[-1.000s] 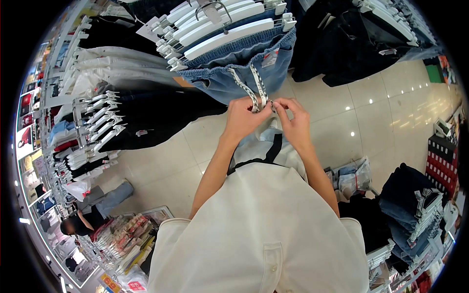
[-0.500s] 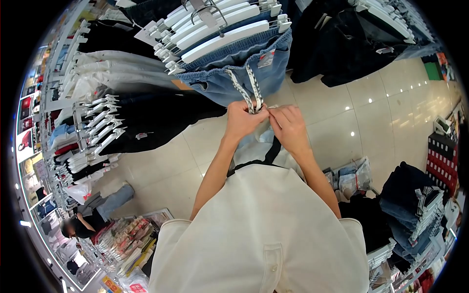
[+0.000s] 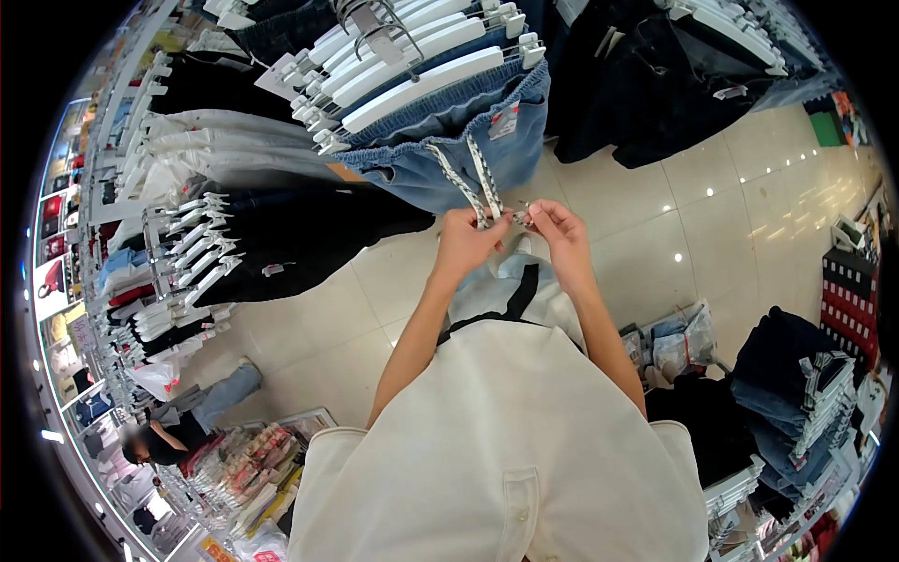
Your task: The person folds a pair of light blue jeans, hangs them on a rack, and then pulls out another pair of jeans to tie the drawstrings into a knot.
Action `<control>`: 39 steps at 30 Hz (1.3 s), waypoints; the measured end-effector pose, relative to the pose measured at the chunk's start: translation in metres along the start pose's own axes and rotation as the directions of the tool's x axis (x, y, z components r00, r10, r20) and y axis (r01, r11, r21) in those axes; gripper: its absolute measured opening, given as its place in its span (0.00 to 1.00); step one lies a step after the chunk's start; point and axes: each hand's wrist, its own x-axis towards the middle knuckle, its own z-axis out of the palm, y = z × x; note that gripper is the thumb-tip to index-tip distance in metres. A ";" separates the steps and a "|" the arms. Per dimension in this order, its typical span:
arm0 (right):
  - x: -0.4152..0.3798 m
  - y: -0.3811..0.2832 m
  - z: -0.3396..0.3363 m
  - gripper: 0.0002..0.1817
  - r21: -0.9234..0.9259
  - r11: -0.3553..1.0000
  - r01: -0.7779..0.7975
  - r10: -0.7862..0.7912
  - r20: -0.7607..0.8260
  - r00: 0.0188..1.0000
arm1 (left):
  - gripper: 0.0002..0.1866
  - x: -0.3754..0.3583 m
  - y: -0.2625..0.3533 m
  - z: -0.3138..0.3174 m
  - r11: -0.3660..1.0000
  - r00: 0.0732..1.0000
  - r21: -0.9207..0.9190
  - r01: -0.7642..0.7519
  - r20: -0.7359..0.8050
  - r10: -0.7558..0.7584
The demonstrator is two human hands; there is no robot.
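Blue denim pants with a gathered waist hang from a white clip hanger at the front of a rack. Two black-and-white patterned drawstrings come down from their waistband. My left hand is closed around both cords below the waist. Close beside it on the right, my right hand pinches the loose end of the drawstring between thumb and fingertips. A short stretch of cord shows between the two hands. A red-and-white tag sits on the waistband.
Black pants and white garments hang at the left, more black pants at the upper right. Folded jeans stand at the lower right. A person is at the lower left. Pale tiled floor lies below.
My right hand has turned and its fingers have lifted, so the cord end now shows in its pinch. My left hand keeps the cords and has shifted slightly down.
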 end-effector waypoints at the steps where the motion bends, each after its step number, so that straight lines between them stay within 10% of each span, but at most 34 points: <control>1: -0.001 -0.003 -0.003 0.09 0.004 1.000 0.004 -0.004 -0.005 1.000 | 0.10 0.001 -0.001 0.001 0.997 1.000 -0.071 0.011 -0.018 -0.013; 4: -0.008 -0.013 -0.017 0.08 -0.203 0.977 0.066 -0.028 0.183 0.983 | 0.12 0.003 0.004 -0.004 0.960 0.999 -0.279 0.034 0.006 -0.034; 6: -0.011 -0.022 -0.020 0.10 -0.539 0.698 0.472 -0.212 0.475 0.854 | 0.13 0.007 0.003 -0.008 0.945 0.999 -0.325 0.044 0.015 -0.041; 9: -0.010 -0.022 -0.021 0.13 -0.549 0.667 0.504 -0.302 0.419 0.856 | 0.15 0.005 0.000 -0.013 0.928 0.997 -0.366 0.070 0.038 -0.061; 16: -0.004 -0.036 -0.004 0.16 -0.537 0.716 0.445 -0.379 0.236 0.895 | 0.13 -0.001 0.007 -0.008 0.951 0.996 -0.299 0.079 0.064 -0.062; 24: 0.005 -0.026 -0.008 0.16 -0.144 0.983 -0.109 0.157 0.383 0.910 | 0.11 -0.002 0.015 -0.010 0.957 0.999 -0.289 0.031 0.024 -0.025; 34: 0.009 -0.011 -0.006 0.09 -0.179 0.983 0.034 -0.007 0.148 0.989 | 0.14 -0.003 0.017 -0.016 0.973 0.992 -0.231 -0.007 0.124 0.037; 37: 0.001 -0.021 0.002 0.07 -0.487 0.786 0.381 -0.358 0.143 0.923 | 0.13 -0.003 0.015 -0.012 0.983 0.998 -0.184 -0.026 0.054 0.037; 39: 0.000 -0.026 0.002 0.08 -0.625 0.381 0.681 -0.641 0.352 0.682 | 0.13 -0.002 0.013 -0.007 0.986 0.999 -0.160 -0.033 -0.008 0.032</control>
